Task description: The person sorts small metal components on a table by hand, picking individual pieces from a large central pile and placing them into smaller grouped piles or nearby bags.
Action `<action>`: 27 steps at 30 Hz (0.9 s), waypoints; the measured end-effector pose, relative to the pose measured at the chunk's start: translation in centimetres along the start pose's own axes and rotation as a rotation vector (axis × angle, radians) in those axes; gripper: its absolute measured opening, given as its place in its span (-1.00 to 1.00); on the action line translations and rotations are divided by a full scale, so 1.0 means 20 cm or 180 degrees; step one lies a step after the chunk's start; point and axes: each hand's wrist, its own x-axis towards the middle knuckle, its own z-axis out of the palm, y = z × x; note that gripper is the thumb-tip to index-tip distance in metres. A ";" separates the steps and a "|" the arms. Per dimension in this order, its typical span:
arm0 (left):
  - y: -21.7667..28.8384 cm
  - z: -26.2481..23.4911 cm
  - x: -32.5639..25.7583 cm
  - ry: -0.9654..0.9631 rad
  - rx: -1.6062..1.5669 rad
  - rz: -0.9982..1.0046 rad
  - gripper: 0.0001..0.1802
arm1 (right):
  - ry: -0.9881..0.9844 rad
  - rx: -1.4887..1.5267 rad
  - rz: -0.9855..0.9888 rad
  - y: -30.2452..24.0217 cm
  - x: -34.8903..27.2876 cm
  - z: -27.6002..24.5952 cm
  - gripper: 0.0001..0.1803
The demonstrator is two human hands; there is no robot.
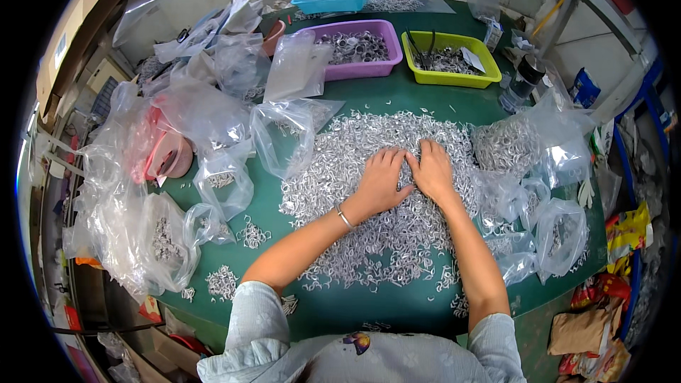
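— On the left, what's heaped up?

— Clear plastic bags [142, 241], some part-filled with small metal rings, slumped open at the table's [269, 198] edge, probably for filling.

— And the hands?

— Left hand [379, 181] and right hand [431, 170] lie palm-down, thumbs touching, fingers spread flat on the ring pile [383, 191] mid-table, apparently raking it together.

— Further right?

— More bagged rings [560, 234]; a green tray [448, 60] sits behind.

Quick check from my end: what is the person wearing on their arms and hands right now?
Both hands are bare, no gloves. The left hand has a thin silver bangle at the wrist; the right hand shows nothing at its wrist. Short, pale grey-blue sleeves end above the elbows, leaving the forearms uncovered. The top has a small coloured butterfly motif at the chest.
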 end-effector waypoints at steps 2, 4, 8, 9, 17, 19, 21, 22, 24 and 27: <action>-0.01 -0.01 -0.01 0.0001 -0.0130 0.0052 -0.18 | -0.0017 0.0059 -0.0001 -0.02 -0.01 -0.01 -0.45; -0.01 -0.02 -0.03 0.0037 -0.0109 0.0016 -0.15 | -0.0021 0.0150 -0.0005 -0.03 -0.03 -0.02 -0.44; 0.00 -0.04 0.00 -0.0144 -0.0238 -0.0369 -0.11 | -0.0064 0.0404 0.0216 -0.01 0.00 -0.03 -0.41; 0.00 -0.03 0.01 -0.0029 -0.0195 -0.0309 -0.12 | -0.0088 0.0251 0.0252 -0.01 0.02 -0.01 -0.42; -0.02 -0.01 -0.02 0.0138 -0.0464 -0.0171 -0.25 | -0.0253 0.0293 0.0410 -0.10 0.00 -0.06 -0.54; -0.01 -0.02 -0.04 0.0240 -0.0527 -0.0071 -0.27 | -0.0264 0.0539 0.0461 -0.12 0.00 -0.08 -0.58; -0.01 -0.02 -0.06 0.0370 -0.0612 0.0047 -0.28 | -0.0125 0.0785 0.0452 -0.13 -0.02 -0.09 -0.61; -0.01 -0.03 -0.07 0.0369 -0.0661 0.0050 -0.29 | -0.0162 0.0837 0.0474 -0.14 -0.03 -0.10 -0.63; -0.01 -0.04 -0.09 0.0368 -0.0760 0.0057 -0.30 | -0.0235 0.0939 0.0519 -0.16 -0.04 -0.11 -0.65; 0.02 -0.05 -0.14 0.0268 -0.0883 -0.0049 -0.33 | -0.0080 0.1094 0.0231 -0.18 -0.10 -0.10 -0.68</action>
